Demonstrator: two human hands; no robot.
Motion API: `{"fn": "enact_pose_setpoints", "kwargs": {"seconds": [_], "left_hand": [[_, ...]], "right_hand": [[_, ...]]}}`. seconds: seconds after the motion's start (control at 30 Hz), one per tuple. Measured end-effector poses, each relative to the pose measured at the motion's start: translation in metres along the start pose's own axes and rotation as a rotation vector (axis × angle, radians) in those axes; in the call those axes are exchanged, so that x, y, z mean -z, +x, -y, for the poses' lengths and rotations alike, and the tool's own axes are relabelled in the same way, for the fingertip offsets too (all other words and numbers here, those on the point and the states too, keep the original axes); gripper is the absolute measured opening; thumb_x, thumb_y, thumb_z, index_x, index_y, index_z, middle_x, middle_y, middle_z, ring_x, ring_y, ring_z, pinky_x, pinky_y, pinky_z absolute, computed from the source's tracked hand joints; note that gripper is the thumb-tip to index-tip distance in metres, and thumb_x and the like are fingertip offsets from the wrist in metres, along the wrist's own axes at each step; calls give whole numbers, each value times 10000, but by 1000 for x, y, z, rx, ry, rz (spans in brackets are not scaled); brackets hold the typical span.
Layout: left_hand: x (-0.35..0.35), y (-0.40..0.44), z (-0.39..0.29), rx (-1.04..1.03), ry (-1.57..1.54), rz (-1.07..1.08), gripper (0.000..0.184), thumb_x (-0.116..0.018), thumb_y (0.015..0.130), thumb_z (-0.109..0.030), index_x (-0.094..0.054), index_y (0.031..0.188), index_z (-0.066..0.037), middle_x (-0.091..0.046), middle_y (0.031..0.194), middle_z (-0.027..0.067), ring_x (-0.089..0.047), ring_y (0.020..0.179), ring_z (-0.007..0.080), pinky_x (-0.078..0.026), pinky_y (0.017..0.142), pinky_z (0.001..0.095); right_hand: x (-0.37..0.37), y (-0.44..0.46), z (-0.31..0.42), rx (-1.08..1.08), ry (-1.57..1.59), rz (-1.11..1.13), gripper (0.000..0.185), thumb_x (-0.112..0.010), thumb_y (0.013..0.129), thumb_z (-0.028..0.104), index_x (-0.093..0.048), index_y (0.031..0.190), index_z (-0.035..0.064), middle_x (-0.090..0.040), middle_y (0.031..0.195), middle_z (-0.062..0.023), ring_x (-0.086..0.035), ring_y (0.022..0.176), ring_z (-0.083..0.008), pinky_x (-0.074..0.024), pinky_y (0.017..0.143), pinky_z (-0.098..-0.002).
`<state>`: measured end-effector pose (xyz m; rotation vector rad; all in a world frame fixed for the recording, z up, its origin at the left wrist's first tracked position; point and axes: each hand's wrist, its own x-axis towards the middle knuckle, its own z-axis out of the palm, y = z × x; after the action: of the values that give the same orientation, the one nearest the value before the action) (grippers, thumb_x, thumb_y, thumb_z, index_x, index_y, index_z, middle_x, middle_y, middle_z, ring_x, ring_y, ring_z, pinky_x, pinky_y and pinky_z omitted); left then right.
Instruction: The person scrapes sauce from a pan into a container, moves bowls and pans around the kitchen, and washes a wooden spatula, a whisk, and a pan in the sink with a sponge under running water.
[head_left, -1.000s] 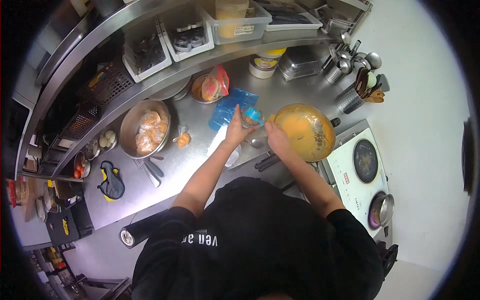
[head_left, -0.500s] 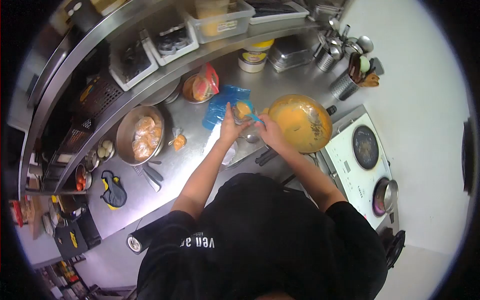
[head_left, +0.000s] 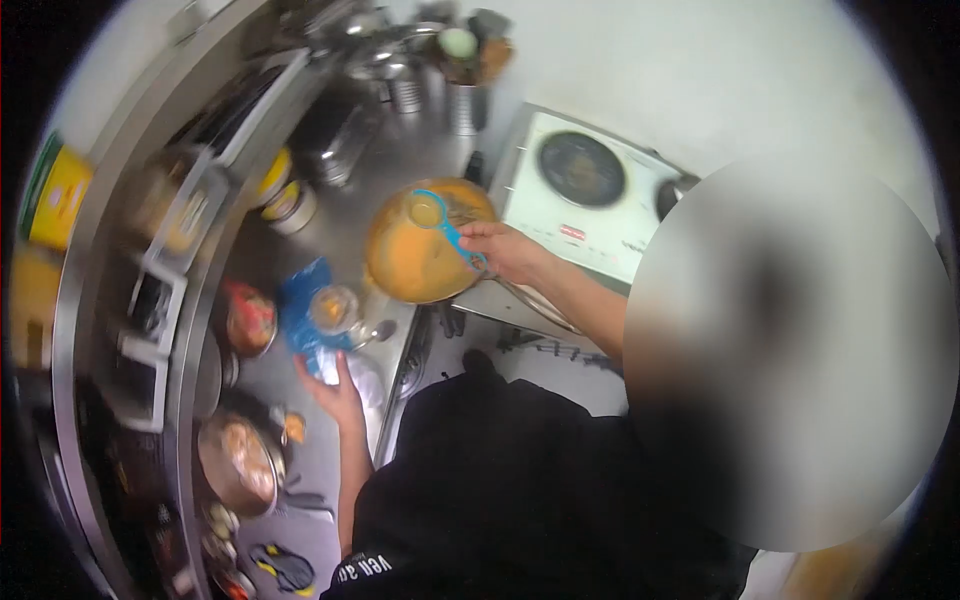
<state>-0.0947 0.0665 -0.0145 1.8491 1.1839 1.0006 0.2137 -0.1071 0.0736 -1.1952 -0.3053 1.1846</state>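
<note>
Near the centre of the frame, the right hand (head_left: 505, 252) grips the handle of a blue scoop (head_left: 426, 210), its fingers closed around it, and holds the scoop's bowl above the pan (head_left: 380, 222) of orange sauce (head_left: 408, 252). Left of and below the pan, the left hand (head_left: 337, 397) has thumb and fingers spread, just below a clear cup (head_left: 319, 318) with orange food inside. The cup stands beside blue plastic (head_left: 300, 292), with a spoon (head_left: 382, 329) lying near its right side.
</note>
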Motion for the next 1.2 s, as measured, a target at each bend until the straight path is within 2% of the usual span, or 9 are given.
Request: {"fn": "enact_pose_setpoints", "kwargs": {"seconds": [0.23,0.43,0.63,0.67,0.8,1.07,1.1,1.17,1.2], "left_hand": [[-67,-34,-171,-925,-524,380,669,-688,859,-279,-331,1352,-2,-392,1374,192,-372,1301,374,-286,1088,498],[-90,-188,-284,-1280,-933,884,516,-710,827,-196,-417,1224,-49,-446,1321,196,-382,1300,386,-293,1077,496],[-78,-310,-299,-1333,-1019,1227,396,-748,719,-113,-555,1060,-64,-524,1239,173,-447,1231,406,-355,1020,489],[-84,-322,-299,-1313,-949,1259,373,-745,718,-113,-567,1042,-64,-522,1243,167,-455,1225,399,-361,1014,484],[-103,-356,-306,-1168,-766,1191,362,-736,723,-52,-565,1042,-48,-514,1228,176,-479,1204,383,-381,993,453],[-105,-423,-303,-1026,-679,1066,361,-720,753,-62,-557,1075,-57,-503,1241,180,-466,1210,377,-382,991,453],[-104,-424,-301,-1027,-669,1037,366,-719,756,-70,-552,1082,-64,-493,1243,178,-460,1209,379,-378,993,451],[-100,-422,-303,-994,-619,952,364,-719,757,-74,-549,1079,-65,-488,1243,177,-459,1203,382,-378,991,452],[-95,-418,-301,-960,-605,915,363,-720,757,-79,-547,1077,-66,-484,1243,176,-458,1197,385,-377,989,452]], "right_hand": [[2,-185,-3,277,107,-360,222,-630,909,144,-592,1107,51,-598,920,3,-553,795,-98,-459,682,-254],[-23,-344,-78,654,503,-785,189,-614,921,132,-589,1097,67,-610,887,-2,-586,727,-110,-479,640,-256],[77,-500,-205,969,601,-1729,185,-595,914,233,-552,1031,96,-577,813,-30,-577,707,-156,-483,610,-307],[57,-544,-186,363,458,-1989,199,-546,931,264,-550,1032,94,-578,755,-45,-564,636,-166,-479,550,-327],[225,-699,-445,987,952,-2022,336,-445,945,249,-556,1119,-17,-622,938,-145,-624,757,-291,-551,726,-401],[288,-874,-599,-198,404,-2474,506,-505,937,356,-598,1080,-120,-625,1039,-292,-632,918,-362,-522,790,-453],[270,-863,-566,-379,-20,-2458,531,-514,937,376,-609,1058,-132,-627,1035,-306,-635,921,-367,-519,794,-453],[290,-826,-463,-722,269,-2623,528,-493,955,384,-608,1085,-115,-618,1090,-306,-627,959,-393,-503,847,-447],[314,-819,-461,-515,-231,-2666,518,-505,947,383,-630,1054,-108,-650,1026,-270,-646,931,-372,-514,833,-428]]}}
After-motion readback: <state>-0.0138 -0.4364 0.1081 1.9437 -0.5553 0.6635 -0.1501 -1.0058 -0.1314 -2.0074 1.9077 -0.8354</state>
